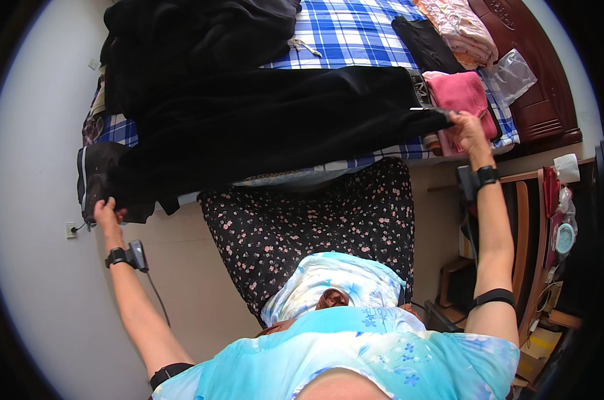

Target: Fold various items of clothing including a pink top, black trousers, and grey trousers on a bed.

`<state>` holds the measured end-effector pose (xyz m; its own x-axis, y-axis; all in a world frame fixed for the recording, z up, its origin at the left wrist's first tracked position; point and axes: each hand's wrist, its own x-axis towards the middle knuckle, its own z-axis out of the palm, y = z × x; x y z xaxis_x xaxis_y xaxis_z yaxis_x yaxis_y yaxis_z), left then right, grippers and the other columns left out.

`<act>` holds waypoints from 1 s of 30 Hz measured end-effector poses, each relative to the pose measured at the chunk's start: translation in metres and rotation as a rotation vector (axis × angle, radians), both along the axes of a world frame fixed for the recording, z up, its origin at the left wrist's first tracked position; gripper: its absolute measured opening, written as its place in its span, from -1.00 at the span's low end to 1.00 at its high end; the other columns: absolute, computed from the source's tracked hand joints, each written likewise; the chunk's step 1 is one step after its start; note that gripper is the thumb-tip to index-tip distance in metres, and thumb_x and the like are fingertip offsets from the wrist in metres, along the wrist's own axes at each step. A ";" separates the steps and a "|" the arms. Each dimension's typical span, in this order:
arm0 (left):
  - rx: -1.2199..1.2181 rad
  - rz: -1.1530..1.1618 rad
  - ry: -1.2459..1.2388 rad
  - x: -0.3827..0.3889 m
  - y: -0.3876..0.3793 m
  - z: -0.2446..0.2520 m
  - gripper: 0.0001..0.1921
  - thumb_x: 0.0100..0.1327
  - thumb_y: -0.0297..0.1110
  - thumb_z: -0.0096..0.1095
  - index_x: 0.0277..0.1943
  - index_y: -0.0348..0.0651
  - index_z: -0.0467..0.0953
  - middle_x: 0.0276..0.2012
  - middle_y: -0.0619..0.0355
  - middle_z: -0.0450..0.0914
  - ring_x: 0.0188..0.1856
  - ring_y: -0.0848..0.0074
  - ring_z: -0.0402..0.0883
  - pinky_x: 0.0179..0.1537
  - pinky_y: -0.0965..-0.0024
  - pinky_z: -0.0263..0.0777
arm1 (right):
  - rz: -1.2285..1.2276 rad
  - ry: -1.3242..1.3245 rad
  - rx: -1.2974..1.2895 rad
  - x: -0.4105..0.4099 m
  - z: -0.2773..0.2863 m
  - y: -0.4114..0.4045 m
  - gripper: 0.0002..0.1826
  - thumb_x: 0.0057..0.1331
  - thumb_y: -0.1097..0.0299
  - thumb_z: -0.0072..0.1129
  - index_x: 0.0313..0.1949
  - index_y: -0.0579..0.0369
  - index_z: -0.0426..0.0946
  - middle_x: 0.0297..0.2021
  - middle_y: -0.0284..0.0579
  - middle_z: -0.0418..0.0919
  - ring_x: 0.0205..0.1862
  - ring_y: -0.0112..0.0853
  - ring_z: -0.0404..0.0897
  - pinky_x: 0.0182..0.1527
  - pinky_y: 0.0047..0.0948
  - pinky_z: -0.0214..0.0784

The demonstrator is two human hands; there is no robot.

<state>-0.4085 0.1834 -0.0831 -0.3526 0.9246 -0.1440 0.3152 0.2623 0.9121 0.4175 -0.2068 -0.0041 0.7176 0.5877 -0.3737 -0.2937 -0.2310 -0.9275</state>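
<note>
A pair of black trousers (282,115) is stretched sideways across the near edge of the bed, its waistband with a printed elastic at the right. My right hand (465,131) grips the waistband's near corner, beside a folded pink cloth (459,92). At the far left, my left hand (109,214) pinches the other end of the black fabric, over a dark folded garment (99,165) with a white stripe. Behind the trousers lies a large heap of black clothing (197,40) on the blue and white checked sheet (352,35).
A black folded cloth (427,45), a floral quilt (461,30) and a clear plastic bag (514,75) lie near the wooden headboard (536,90). At the right stands a shelf with a small clock (564,238). A wall with a socket (71,230) is on the left.
</note>
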 end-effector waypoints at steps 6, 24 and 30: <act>0.242 0.149 -0.065 -0.075 0.037 0.099 -0.75 0.09 -0.32 0.40 -0.23 -0.16 0.49 -0.54 0.21 0.51 -0.69 0.52 0.41 -0.66 0.51 0.26 | -0.003 -0.088 0.189 0.020 0.098 -0.014 -0.88 0.27 0.45 0.15 -0.20 0.10 0.47 -0.33 -0.28 0.56 -0.40 -0.51 0.52 -0.26 -0.49 0.47; -0.129 0.017 0.165 -0.053 -0.073 0.054 -0.68 0.02 -0.56 0.09 -0.10 -0.23 0.47 -0.56 0.13 0.55 -0.74 0.44 0.49 -0.75 0.54 0.12 | 0.115 -0.047 -0.261 -0.037 0.003 -0.115 -0.88 0.03 0.65 0.08 -0.53 0.11 0.44 -0.54 -0.30 0.49 -0.49 -0.48 0.51 -0.32 -0.42 0.48; -0.354 -0.065 0.187 -0.034 -0.072 0.015 -0.82 -0.03 -0.61 0.04 -0.31 -0.24 0.40 -0.61 0.10 0.51 -0.78 0.38 0.48 -0.81 0.49 0.12 | 0.075 -0.061 -0.514 -0.041 -0.050 -0.134 -0.79 -0.11 0.68 0.02 -0.67 0.02 0.30 -0.67 -0.34 0.29 -0.64 -0.46 0.34 -0.57 -0.46 0.26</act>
